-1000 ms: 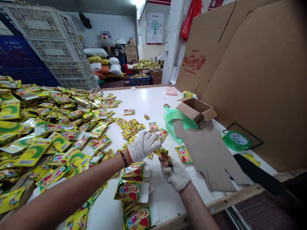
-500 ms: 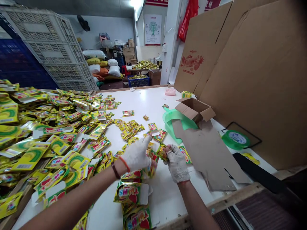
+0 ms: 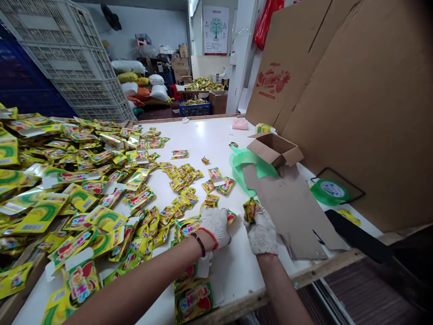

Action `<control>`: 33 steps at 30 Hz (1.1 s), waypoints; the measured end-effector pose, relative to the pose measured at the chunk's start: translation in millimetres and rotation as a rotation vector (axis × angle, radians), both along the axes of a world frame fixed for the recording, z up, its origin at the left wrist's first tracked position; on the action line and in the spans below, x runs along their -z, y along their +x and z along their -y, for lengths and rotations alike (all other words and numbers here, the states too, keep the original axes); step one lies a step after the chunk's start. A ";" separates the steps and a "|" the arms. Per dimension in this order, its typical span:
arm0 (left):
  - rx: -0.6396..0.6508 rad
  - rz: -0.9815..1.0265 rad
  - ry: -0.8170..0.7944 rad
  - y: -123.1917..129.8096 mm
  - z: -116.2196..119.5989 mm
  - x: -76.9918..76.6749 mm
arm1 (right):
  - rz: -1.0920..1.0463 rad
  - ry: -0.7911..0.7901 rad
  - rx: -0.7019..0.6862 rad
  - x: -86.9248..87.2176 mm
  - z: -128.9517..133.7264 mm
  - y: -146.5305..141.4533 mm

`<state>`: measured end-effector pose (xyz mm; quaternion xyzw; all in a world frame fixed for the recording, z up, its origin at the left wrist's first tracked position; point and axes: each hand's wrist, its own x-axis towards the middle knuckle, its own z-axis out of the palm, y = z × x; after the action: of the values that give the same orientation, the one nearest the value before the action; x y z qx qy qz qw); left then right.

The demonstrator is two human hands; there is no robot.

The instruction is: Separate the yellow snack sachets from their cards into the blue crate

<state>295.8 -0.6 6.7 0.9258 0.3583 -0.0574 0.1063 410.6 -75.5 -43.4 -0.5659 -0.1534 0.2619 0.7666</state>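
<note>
Since the earlier frame, the two gloved hands have drawn apart: the right hand has shifted rightward, and the left hand is now lower, over the flat packs. The right hand's fingers are clamped on a bunch of yellow sachets, too crumpled to count. The left hand's fingers curl downward; whether they grip anything cannot be told, though one red-and-green pack shows just past them.

Nearer the person than the left hand, one printed pack lies in plain view, with another partly hidden under the forearm. Beyond that hand are two small packs close together and, farther off, one lone sachet. To its left spreads a heap of yellow packs, too many to count. Right of the right hand lies one cardboard sheet; beyond it stands one open carton.
</note>
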 end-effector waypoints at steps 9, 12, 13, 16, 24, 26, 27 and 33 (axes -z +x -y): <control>0.062 0.122 -0.052 16.6 4.8 7.6 | 0.376 -0.335 0.185 -9.2 38.0 31.9; 0.138 0.249 -0.065 -2.7 2.6 -0.1 | 0.480 -0.373 0.129 -11.3 37.0 27.7; 0.170 0.288 -0.051 -8.8 2.4 -1.9 | 0.533 -0.386 0.071 -12.0 35.9 25.0; 0.234 0.325 0.018 -22.5 3.2 -4.5 | 0.697 -0.449 -0.216 -18.1 32.3 16.4; 0.222 0.400 0.036 -43.9 2.7 -8.3 | 0.319 -0.424 -0.569 -54.6 31.9 1.1; 0.238 0.415 0.050 -49.3 2.0 -10.3 | 0.378 -0.436 -0.527 -55.9 28.3 -4.4; 0.245 0.420 0.063 -51.7 1.7 -11.3 | 0.463 -0.468 -0.476 -55.0 25.5 -7.9; 0.179 0.472 0.101 -64.4 -8.9 -17.3 | 0.287 -0.531 -0.713 -50.3 10.2 -30.2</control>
<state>231.4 8.4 24.0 0.9457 0.2426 0.1690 0.1349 380.4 -85.7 6.9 -0.6849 -0.3707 0.4583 0.4284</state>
